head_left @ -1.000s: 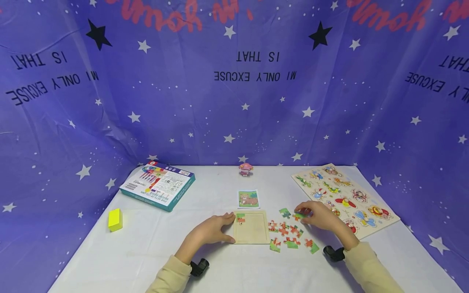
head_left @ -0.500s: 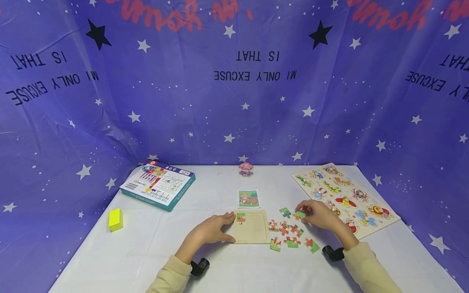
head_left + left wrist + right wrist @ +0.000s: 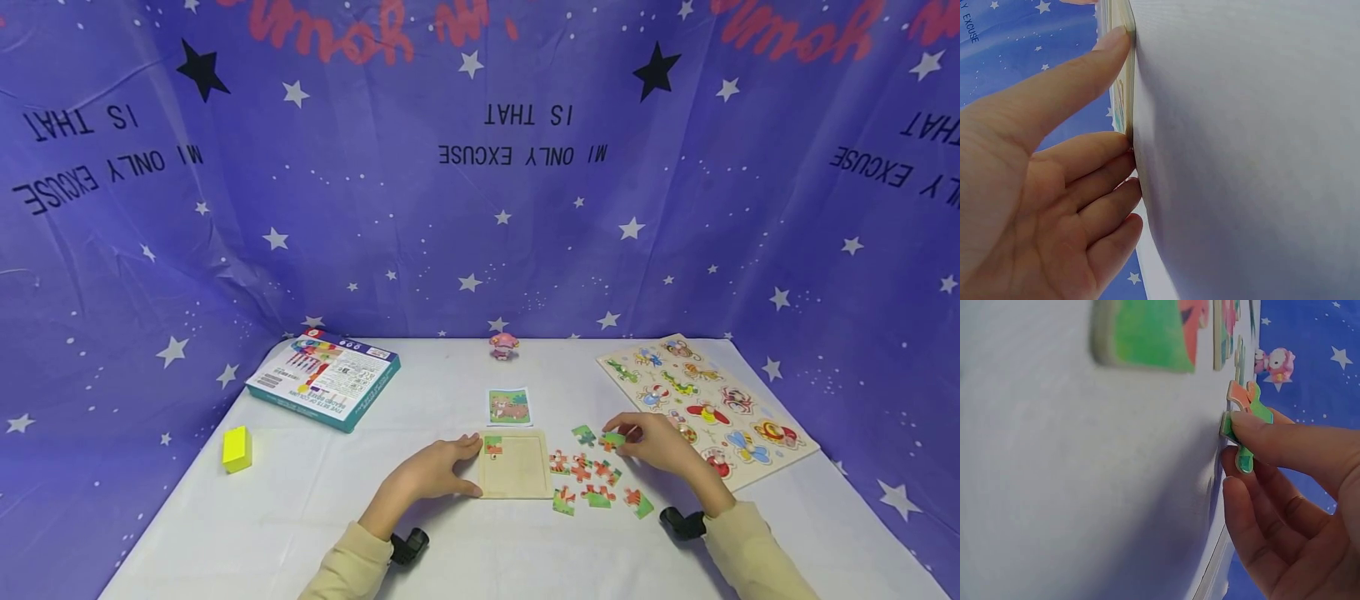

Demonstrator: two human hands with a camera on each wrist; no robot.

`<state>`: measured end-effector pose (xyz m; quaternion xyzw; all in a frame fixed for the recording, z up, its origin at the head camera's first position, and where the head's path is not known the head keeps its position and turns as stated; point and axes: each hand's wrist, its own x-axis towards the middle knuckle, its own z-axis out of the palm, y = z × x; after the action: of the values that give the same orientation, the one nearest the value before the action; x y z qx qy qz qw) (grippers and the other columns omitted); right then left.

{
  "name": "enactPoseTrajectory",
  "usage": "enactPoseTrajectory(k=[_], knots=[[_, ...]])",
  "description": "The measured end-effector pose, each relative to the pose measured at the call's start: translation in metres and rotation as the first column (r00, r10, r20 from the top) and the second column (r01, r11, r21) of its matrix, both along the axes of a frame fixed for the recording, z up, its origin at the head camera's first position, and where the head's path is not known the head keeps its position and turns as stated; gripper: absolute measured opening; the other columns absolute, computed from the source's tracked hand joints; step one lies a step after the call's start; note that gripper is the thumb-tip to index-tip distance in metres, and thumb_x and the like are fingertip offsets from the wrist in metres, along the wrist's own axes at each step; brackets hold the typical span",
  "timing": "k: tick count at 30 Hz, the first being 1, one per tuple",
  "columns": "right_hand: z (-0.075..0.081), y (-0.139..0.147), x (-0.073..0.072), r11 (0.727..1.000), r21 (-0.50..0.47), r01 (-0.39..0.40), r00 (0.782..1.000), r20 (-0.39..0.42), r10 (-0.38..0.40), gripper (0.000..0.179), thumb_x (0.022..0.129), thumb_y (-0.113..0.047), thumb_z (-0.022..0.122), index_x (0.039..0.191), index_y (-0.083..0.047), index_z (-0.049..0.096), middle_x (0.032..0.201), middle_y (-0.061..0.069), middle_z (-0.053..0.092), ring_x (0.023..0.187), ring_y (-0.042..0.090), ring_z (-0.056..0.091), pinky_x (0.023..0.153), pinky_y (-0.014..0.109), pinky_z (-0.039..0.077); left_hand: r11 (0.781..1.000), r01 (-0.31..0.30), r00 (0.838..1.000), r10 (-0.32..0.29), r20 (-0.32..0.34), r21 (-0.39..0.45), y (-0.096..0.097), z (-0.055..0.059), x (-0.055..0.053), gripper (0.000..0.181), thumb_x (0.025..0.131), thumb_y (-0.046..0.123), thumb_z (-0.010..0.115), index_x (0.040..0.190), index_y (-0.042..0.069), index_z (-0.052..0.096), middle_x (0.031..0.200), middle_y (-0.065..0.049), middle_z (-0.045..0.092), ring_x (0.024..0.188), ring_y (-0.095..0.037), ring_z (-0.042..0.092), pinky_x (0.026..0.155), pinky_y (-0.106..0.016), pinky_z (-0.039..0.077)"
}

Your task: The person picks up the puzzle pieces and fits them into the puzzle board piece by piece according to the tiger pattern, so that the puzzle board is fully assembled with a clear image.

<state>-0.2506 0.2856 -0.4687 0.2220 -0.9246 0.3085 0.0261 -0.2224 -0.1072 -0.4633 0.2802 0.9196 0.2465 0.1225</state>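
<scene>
My left hand (image 3: 435,471) rests against the left side of a square wooden puzzle tray (image 3: 517,473), thumb near its front corner and index finger near the back one. The left wrist view has the thumb (image 3: 1079,87) on the tray's edge, the other fingers fairly straight alongside. One green and orange puzzle piece (image 3: 492,446) lies in the tray's back left corner. Right of the tray, my right hand (image 3: 654,440) pinches another green and orange puzzle piece (image 3: 1262,412) between thumb and fingers, close over the table. Several loose pieces (image 3: 581,468) lie between this hand and the tray.
Behind the tray lies a bear picture card (image 3: 509,408), with a pink figurine (image 3: 502,347) farther back. An insect peg board (image 3: 720,408) is on the right. On the left are a flat toy box (image 3: 326,379) and a yellow block (image 3: 236,451).
My right hand has shifted only slightly around the puzzle piece, which now shows more of its face. My left hand and the tray have stayed in place.
</scene>
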Motion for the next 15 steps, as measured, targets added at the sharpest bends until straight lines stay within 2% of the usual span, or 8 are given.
enactPoseTrajectory(k=[6,15], knots=[[0.003,-0.005,0.000,0.999,-0.044,0.000,1.000,-0.028,-0.001,0.023,0.082,-0.004,0.075,0.104,-0.010,0.073,0.087,0.001,0.069,0.075,0.012,0.064,0.061,0.024,0.053,1.000,-0.002,1.000,0.002,0.005,0.000,0.001,0.001,0.001,0.081,0.078,0.037,0.079,0.142,0.000,0.045,0.148,-0.012,0.040,0.137,-0.029,0.036,0.112,-0.043,0.030],[0.006,-0.031,0.001,0.991,-0.122,-0.055,0.993,-0.108,0.042,0.023,0.081,-0.001,0.075,0.101,-0.012,0.073,0.088,0.000,0.070,0.073,0.009,0.064,0.061,0.025,0.055,1.000,-0.005,1.000,0.005,0.007,-0.004,0.002,0.002,0.002,0.080,0.078,0.036,0.079,0.141,0.000,0.045,0.148,-0.012,0.040,0.137,-0.028,0.036,0.113,-0.043,0.030]])
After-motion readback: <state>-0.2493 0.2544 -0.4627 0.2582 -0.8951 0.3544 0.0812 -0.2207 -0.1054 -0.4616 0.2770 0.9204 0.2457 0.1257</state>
